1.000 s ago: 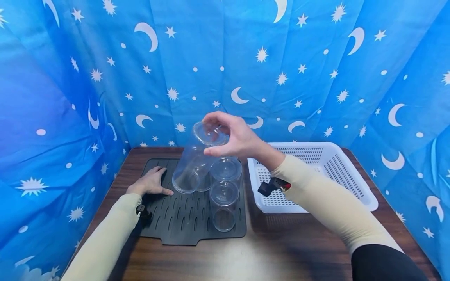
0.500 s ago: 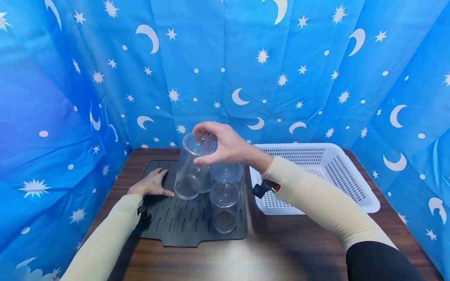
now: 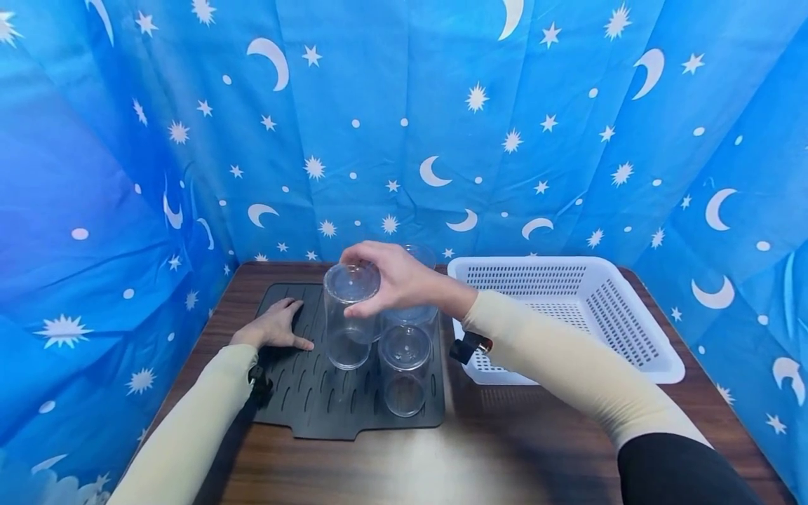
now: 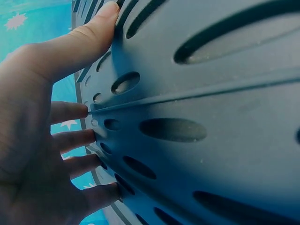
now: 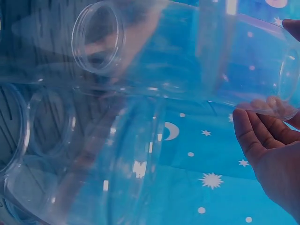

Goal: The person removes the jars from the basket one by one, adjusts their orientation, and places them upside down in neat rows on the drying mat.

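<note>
My right hand [image 3: 399,278] holds a clear plastic cup [image 3: 348,340] by its upper end, thumb in front and fingers behind. The cup stands nearly upright over the black slotted mat [image 3: 325,414]; I cannot tell whether its lower end touches the mat. In the right wrist view, the fingers [image 5: 253,140] curl at the narrower end of this cup [image 5: 178,61]. Just right of it another clear cup [image 3: 406,351] stands on the mat, with more clear cups behind, partly hidden by my right hand. My left hand [image 3: 273,326] rests with spread fingers on the mat's left side.
A white perforated basket [image 3: 463,280] stands at the right on the brown wooden table [image 3: 505,449]. Behind and at both sides hangs a blue curtain [image 3: 379,84] with white moons and stars.
My right hand has come down and slightly left with the cup, which has turned from tilted to nearly upright. My left hand stays in place on the mat.
</note>
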{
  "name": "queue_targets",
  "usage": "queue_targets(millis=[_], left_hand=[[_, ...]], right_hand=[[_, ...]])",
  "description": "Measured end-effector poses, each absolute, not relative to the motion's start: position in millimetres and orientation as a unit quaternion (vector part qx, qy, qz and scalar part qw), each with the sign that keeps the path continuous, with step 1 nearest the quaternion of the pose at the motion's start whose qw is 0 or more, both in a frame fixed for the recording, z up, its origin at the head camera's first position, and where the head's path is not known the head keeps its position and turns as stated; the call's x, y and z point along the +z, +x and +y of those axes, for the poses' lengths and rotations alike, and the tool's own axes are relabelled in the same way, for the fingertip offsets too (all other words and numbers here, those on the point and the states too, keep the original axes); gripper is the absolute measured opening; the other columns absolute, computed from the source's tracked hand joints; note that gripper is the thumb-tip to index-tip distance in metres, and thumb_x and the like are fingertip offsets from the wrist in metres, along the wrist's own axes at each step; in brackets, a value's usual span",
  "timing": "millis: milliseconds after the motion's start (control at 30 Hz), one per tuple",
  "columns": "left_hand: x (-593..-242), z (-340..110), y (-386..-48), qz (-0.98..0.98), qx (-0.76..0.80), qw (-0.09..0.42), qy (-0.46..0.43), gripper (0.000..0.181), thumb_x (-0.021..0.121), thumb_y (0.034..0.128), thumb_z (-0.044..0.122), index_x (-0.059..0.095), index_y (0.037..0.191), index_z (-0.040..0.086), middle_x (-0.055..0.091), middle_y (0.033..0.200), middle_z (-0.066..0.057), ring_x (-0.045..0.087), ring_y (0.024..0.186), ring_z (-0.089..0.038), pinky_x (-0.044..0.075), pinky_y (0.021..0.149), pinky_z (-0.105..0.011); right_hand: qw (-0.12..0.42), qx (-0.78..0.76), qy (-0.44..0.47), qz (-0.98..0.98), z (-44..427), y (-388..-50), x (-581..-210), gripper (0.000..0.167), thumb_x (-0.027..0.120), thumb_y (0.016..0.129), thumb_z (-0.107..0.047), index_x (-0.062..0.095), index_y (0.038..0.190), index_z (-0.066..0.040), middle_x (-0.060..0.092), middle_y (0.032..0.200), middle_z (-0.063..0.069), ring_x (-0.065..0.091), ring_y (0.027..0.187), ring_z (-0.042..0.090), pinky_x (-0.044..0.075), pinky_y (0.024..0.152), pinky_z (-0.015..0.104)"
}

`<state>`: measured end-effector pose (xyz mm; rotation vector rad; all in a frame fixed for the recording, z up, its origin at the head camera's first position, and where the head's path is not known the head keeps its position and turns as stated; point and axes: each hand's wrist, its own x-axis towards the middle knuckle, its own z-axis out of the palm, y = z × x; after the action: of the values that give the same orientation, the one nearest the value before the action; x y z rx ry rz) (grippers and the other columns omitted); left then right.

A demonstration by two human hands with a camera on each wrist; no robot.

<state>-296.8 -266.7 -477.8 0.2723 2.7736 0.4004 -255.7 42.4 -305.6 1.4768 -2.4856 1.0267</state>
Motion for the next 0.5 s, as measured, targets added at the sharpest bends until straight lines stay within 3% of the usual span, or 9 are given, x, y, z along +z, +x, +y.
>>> queue_targets(millis=[500], left_hand=[[-476, -267, -296, 0.972, 0.139, 0.162, 0.094, 0.117, 0.079, 0.0700, 0.062, 0.025, 0.152, -0.001, 0.020, 0.156, -0.031, 0.021, 0.142, -0.051, 0.028, 0.109, -0.066]], right_hand=[[0.026, 0.306, 0.486, -0.818, 39, -258, -324, 0.072, 0.085, 0.066, -0.044, 0.058, 0.125, -0.012, 0.062, 0.116, -0.001, 0.058, 0.102, 0.009, 0.051, 0.086, 0.021]])
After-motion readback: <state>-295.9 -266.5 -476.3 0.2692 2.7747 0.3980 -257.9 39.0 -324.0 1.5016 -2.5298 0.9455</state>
